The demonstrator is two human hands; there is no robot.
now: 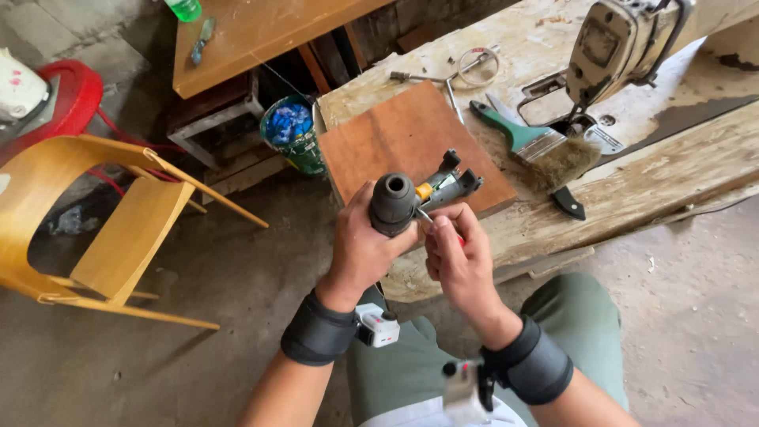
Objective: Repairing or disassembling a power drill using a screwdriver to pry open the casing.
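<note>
Drill [411, 199] in left hand [364, 249], chuck pointing at camera.

left wrist band: wide black padded cuff [319, 330] well back from the fingers, wrapped fully round the wrist
left wrist device: small white and grey box [378, 326] with a red spot, fixed on the cuff's inner side
right wrist band: matching black cuff [531, 366]
right wrist device: pale box [465, 389], blurred, on a black mount
forearms: bare, no sleeves
trousers: olive green [581, 316]
shirt: white hem [431, 414]
</note>
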